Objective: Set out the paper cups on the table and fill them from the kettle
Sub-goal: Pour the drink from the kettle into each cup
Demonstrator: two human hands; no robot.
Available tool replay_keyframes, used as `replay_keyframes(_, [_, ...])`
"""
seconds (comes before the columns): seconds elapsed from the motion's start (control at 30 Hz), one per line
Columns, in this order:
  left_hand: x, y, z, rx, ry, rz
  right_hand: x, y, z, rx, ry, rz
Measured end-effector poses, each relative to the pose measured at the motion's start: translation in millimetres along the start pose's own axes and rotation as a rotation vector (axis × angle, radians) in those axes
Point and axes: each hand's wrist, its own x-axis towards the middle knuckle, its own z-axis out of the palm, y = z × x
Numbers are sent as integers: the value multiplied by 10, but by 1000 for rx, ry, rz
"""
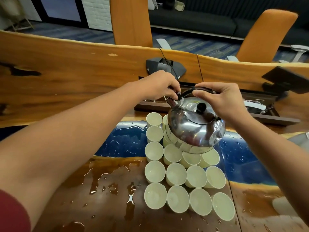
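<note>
A shiny steel kettle (pixel 197 128) with a black lid knob hangs above the far rows of several pale paper cups (pixel 176 174) that stand packed in a grid on the table (pixel 66 67). My right hand (pixel 222 99) grips the kettle's black arched handle from above. My left hand (pixel 160 86) pinches the front end of the handle, just above the spout, which points left. The kettle hides some of the far cups.
Water lies in puddles and drops on the wood and blue resin around the cups. A grey conference phone (pixel 164 66) with a cable sits behind the kettle, next to a dark cable tray (pixel 270 118). Two orange chairs (pixel 265 34) stand beyond the table.
</note>
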Motion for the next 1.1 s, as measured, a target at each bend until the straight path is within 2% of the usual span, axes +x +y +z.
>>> replay_keyframes(0.5, [-33,-47,113,-86,-5,-22,62,-33,-8,-91,-72,24])
replay_keyframes(1.1, [-35,-14,83,-81,0,-9,125,-66,-52,-126,-100,19])
